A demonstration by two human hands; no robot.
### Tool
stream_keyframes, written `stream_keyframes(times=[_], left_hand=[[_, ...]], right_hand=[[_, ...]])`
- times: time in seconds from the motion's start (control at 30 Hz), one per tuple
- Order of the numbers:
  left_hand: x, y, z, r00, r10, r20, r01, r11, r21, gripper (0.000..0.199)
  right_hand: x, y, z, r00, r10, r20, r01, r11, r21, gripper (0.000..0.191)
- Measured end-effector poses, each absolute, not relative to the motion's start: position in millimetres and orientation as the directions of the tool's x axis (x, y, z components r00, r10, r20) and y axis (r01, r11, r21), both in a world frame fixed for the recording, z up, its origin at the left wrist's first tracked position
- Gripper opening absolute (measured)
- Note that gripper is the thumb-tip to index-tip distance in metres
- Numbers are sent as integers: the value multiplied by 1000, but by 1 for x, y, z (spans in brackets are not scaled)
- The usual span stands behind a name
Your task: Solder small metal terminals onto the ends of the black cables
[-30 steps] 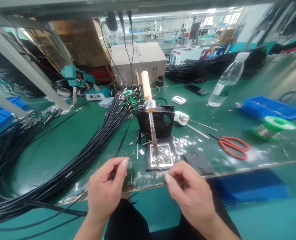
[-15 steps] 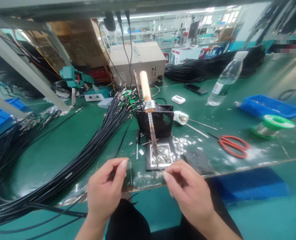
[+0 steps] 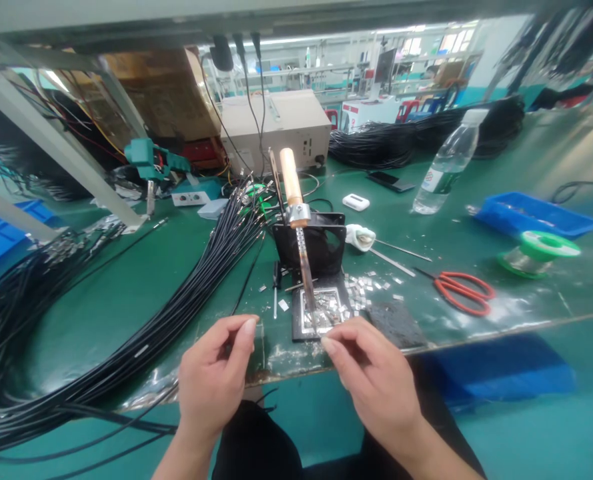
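Note:
My left hand (image 3: 216, 373) is closed in a pinch, thumb against forefinger, at the front edge of the bench; whatever it may hold is hidden. A black cable (image 3: 247, 280) runs down to behind its fingers. Facing it, my right hand (image 3: 376, 373) pinches something too small to make out, close to the tip of a soldering iron (image 3: 305, 267). That iron has a wooden handle and hangs tip down in a stand. Beneath its tip lies a square tray (image 3: 296, 320) filled with small metal bits.
A thick bundle of black cables (image 3: 176, 293) curves across the left side. Loose metal tabs (image 3: 361, 287), a screwdriver (image 3: 276, 287), red-handled scissors (image 3: 461, 292), a solder spool (image 3: 539, 253), a water bottle (image 3: 446, 163) and a blue bin (image 3: 536, 213) lie around the iron. A black fan (image 3: 326, 243) stands behind.
My right hand has shifted slightly left, its fingertips nearer the iron's tip. A thin bit seen at those fingertips earlier is now hard to see. My left hand stays almost still.

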State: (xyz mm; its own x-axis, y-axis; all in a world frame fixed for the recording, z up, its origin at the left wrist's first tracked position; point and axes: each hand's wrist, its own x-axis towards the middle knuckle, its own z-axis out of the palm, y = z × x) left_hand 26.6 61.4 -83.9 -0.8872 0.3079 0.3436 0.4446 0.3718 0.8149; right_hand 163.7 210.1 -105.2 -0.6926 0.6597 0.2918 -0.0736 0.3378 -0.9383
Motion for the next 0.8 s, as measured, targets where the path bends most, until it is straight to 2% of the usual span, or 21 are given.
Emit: stream_keyframes(times=[0.13,0.23,0.33,0.4,0.47,0.6,0.7,0.8], left_hand=[[27,62,-82,-873,329,361,467,349,813,22],[26,61,-82,-866,336,371,479,339,810,22],[25,59,-83,-866,335,371,477,332,814,23],[25,59,-84,-867,334,369,474,329,817,24],[25,58,-84,-869,334,367,471,326,820,24],[25,57,-84,-867,336,367,473,331,816,23],[25,56,-85,-871,332,361,468,341,816,24],[24,56,-86,-873,332,357,464,337,820,26]], right_hand=[[166,204,-99,-689,676,262,-73,294,-953,22],[181,202,-92,-656,717,233,-9,302,-953,28],[205,219,-87,-496,849,183,198,316,-928,32],[221,242,-88,-351,927,133,437,288,-852,38],[231,265,-92,-293,953,80,575,242,-781,44],[234,288,-98,-333,942,41,687,272,-674,56],[227,284,-101,-433,901,28,685,349,-639,62],[220,280,-104,-451,888,88,669,402,-625,62]])
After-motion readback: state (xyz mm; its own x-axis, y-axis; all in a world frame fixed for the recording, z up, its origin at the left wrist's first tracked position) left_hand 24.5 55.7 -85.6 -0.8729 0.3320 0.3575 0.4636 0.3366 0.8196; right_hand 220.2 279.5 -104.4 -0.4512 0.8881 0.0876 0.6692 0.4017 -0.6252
